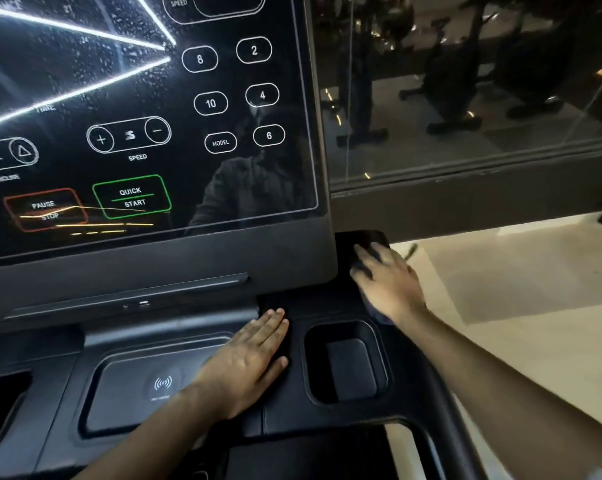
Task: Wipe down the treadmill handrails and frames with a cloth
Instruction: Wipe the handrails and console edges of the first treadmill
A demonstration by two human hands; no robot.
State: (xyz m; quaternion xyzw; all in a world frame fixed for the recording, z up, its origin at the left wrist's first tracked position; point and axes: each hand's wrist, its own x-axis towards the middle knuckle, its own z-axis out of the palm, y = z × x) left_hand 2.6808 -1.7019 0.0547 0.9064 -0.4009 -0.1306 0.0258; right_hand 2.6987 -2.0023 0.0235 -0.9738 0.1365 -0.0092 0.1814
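Your left hand (247,358) lies flat on the tray (126,375), your right hand (386,282) presses the cloth (381,315) flat to the frame (358,237): swipe too fast and it could slip off the edge.
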